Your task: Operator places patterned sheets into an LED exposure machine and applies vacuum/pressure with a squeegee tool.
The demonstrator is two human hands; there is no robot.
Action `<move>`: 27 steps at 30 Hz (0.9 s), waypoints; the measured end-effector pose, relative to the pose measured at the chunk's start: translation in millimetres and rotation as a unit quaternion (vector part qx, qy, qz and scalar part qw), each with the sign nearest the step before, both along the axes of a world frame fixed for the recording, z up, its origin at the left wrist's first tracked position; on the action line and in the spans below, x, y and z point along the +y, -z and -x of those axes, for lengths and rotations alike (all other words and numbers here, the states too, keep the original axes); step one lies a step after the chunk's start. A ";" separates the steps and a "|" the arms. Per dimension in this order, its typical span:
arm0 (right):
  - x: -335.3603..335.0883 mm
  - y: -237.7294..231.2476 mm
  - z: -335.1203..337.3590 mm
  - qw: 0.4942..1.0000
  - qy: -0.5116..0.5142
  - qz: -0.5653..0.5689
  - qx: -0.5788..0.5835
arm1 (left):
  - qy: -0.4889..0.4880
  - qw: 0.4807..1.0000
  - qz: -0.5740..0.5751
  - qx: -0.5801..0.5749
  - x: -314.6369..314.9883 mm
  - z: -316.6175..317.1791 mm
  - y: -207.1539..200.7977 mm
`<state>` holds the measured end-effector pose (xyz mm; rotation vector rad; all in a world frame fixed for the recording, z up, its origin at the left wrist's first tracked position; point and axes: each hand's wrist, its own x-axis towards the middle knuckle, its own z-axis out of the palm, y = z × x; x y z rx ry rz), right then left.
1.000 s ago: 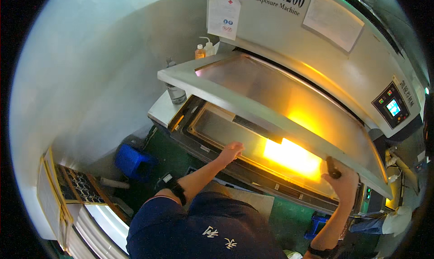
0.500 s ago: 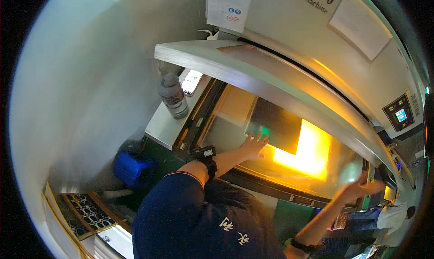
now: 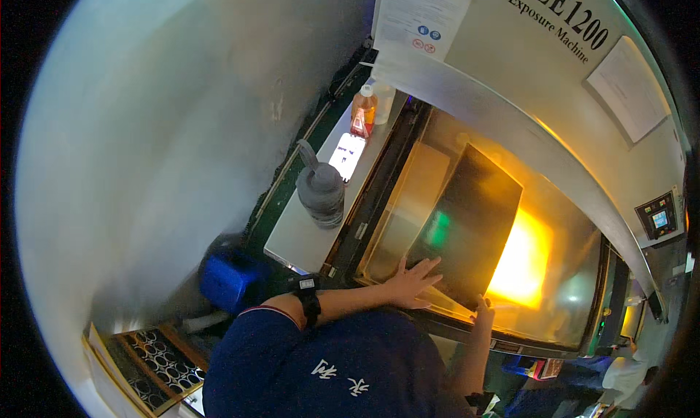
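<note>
A dark rectangular panel [image 3: 474, 221] lies on the glowing glass bed [image 3: 576, 265] of a large machine, with a green reflection on it. My left hand [image 3: 412, 283] has its fingers spread at the panel's near left edge. At the panel's near right corner is my right hand [image 3: 481, 314], its fingers bent and pinched around the corner. Above the bed the machine's lid [image 3: 576, 155] is raised. Bright yellow light shines from the bed to the right of the panel.
Along the bed's left side runs a white ledge [image 3: 295, 246] with a grey bottle [image 3: 321, 195], a lit phone [image 3: 348, 155] and an orange drink bottle [image 3: 363, 111]. A blue bin [image 3: 230, 283] stands below. Controls [image 3: 658, 215] sit far right; another person [image 3: 627, 367] is beyond.
The lid has risen, uncovering more of the bed. My right hand has come from the far right to the panel's near corner. My left hand has moved to the panel's near left edge.
</note>
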<state>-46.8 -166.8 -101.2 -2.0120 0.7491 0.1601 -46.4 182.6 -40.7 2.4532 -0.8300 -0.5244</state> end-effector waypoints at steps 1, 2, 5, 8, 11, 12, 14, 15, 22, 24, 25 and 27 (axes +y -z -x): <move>4.9 -22.7 -0.8 0.991 0.062 -0.092 0.076 | -0.051 0.996 0.068 0.008 5.2 -0.3 3.0; -0.7 -32.2 -4.2 0.985 0.067 -0.131 0.088 | -0.098 0.986 0.135 0.014 7.7 -2.3 5.1; -27.6 -26.0 -8.6 0.977 0.049 -0.165 0.124 | -0.159 0.935 0.316 -0.008 17.1 -6.5 29.0; -36.2 -16.9 -6.7 0.988 -0.050 -0.108 0.102 | -0.134 0.930 0.340 -0.034 23.8 -9.8 43.7; 2.7 -41.6 13.2 0.986 0.009 -0.149 0.070 | -0.130 0.929 0.346 0.013 25.8 -3.4 38.7; 4.6 -50.7 24.9 0.981 -0.004 -0.169 0.093 | -0.126 0.931 0.343 0.017 24.3 -1.4 40.2; -8.4 -36.6 70.0 0.984 0.051 -0.169 0.031 | -0.066 0.949 0.307 0.027 4.1 -3.1 35.3; -14.5 -29.7 90.7 0.982 0.090 -0.166 -0.026 | -0.047 0.950 0.306 0.031 -5.8 -1.8 35.9; 22.6 -39.4 326.9 0.858 0.446 -0.201 -0.156 | 0.095 0.968 0.230 0.004 -97.2 20.3 39.0; 75.6 -125.0 326.6 0.768 0.582 -0.195 -0.182 | 0.102 0.977 0.175 -0.066 -88.8 23.4 46.0; 72.8 -85.7 386.2 0.735 0.575 -0.199 -0.299 | 0.145 0.979 0.144 -0.020 -99.7 23.3 32.7; 105.2 -93.9 410.7 0.679 0.619 -0.168 -0.357 | 0.181 0.960 0.085 -0.197 -81.4 20.7 59.2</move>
